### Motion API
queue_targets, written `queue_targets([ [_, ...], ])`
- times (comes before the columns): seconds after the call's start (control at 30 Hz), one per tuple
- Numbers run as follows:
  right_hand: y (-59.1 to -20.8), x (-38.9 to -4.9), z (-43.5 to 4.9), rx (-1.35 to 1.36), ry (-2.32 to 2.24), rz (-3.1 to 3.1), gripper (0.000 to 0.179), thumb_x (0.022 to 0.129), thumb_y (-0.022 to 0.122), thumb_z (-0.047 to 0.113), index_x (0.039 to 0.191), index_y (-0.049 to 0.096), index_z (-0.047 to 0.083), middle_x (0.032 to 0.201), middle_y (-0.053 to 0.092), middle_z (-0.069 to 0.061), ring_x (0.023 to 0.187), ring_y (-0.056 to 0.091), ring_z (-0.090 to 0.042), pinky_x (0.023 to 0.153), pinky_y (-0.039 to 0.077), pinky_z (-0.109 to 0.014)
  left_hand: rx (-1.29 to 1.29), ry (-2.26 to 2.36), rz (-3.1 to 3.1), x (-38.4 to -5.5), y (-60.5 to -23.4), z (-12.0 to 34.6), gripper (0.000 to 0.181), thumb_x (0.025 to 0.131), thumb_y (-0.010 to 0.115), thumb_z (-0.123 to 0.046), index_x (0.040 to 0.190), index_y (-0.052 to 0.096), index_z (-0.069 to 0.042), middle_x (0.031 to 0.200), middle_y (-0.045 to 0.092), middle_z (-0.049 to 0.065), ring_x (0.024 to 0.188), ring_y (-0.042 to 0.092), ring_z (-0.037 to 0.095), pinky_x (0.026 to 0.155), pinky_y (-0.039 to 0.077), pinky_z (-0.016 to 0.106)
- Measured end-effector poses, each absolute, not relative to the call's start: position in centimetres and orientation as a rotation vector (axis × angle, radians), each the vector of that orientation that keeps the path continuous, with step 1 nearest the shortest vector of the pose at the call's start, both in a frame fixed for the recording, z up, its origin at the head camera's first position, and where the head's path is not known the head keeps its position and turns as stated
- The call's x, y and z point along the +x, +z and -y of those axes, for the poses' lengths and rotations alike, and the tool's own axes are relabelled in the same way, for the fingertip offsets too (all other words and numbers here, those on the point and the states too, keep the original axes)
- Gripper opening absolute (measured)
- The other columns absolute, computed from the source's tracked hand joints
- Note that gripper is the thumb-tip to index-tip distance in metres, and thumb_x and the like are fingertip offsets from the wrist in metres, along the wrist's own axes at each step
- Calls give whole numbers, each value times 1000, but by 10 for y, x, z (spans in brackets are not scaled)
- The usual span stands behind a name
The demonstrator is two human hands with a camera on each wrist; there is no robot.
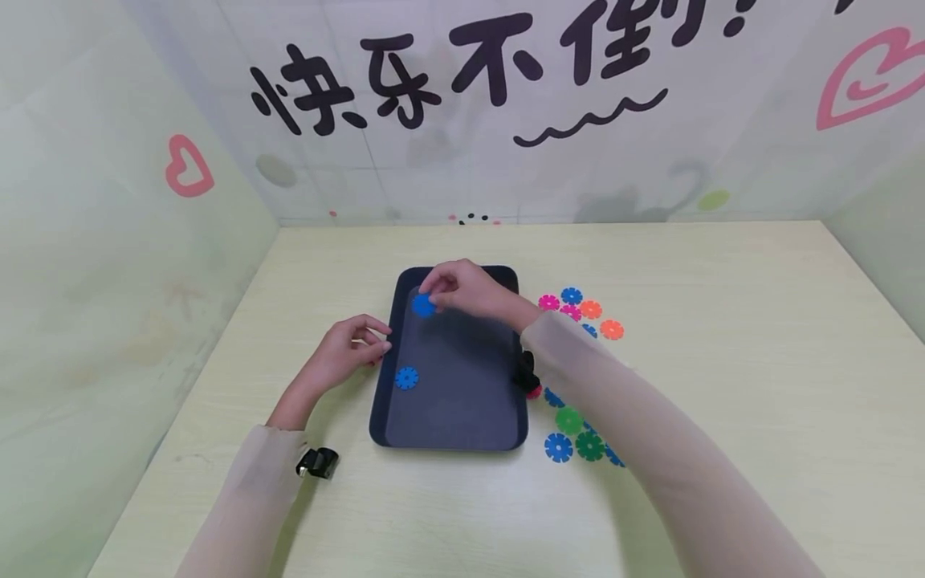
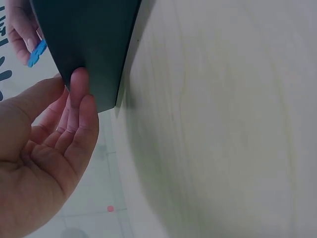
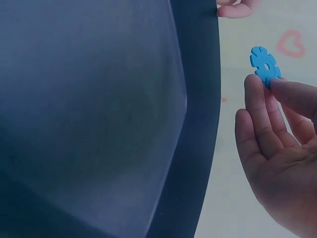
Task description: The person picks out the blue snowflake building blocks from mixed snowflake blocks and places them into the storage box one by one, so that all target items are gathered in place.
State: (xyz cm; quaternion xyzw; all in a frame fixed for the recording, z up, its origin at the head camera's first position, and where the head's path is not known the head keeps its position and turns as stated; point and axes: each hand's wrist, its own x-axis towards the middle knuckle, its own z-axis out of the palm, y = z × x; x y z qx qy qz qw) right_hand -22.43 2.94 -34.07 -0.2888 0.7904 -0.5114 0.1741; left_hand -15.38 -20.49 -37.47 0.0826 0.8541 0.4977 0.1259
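Note:
My right hand (image 1: 471,291) pinches a blue notched plastic disc (image 3: 263,63) between thumb and fingertips. It holds the disc over the far left part of a dark rectangular tray (image 1: 457,409). Inside the tray, near its left wall, lies another blue disc (image 1: 407,378). At the tray's left side my left hand (image 1: 345,353) grips the rim, with its fingers on the outer wall (image 2: 96,54) and the thumb at the edge.
Right of the tray, several loose discs are spread on the table: pink, orange (image 1: 611,329), blue (image 1: 559,447) and green (image 1: 569,420). My right sleeve (image 1: 636,401) covers some of them. A printed wall (image 1: 448,177) stands behind the pale wooden table (image 1: 723,321).

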Motion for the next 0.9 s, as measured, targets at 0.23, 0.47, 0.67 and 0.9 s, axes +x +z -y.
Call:
queue_targets([
  [0.23,-342,-225,-12,-856,-1338,-2213,15,89,56,0,102,63,-2,78,65,-11,76,62,-28,72,48,-25,243,1452,-2486,-154,-375,206,27,89,61,-7,111,54,6,85,62,18,71,62,25,67,53,36],
  [0.47,-348,-224,0,-855,-1243,-2170,14,88,58,-1,101,64,-3,76,65,-10,74,62,-27,72,49,-24,250,1447,-2485,-155,-375,205,25,89,60,-8,111,55,4,86,62,21,71,62,27,67,53,37],
  [0.67,-354,-225,5,-828,-1162,-2164,15,87,59,-2,101,64,-3,76,65,-11,70,62,-23,69,50,-25,260,1443,-2493,-155,-374,205,25,89,60,-7,110,55,4,85,62,22,71,62,32,67,53,39],
  [0.9,-362,-222,13,-797,-1148,-2143,16,86,57,-6,101,63,-5,75,65,-12,72,63,-28,67,51,-25,264,1436,-2498,-155,-374,205,24,89,60,-6,110,55,4,83,62,19,70,62,31,65,53,38],
])
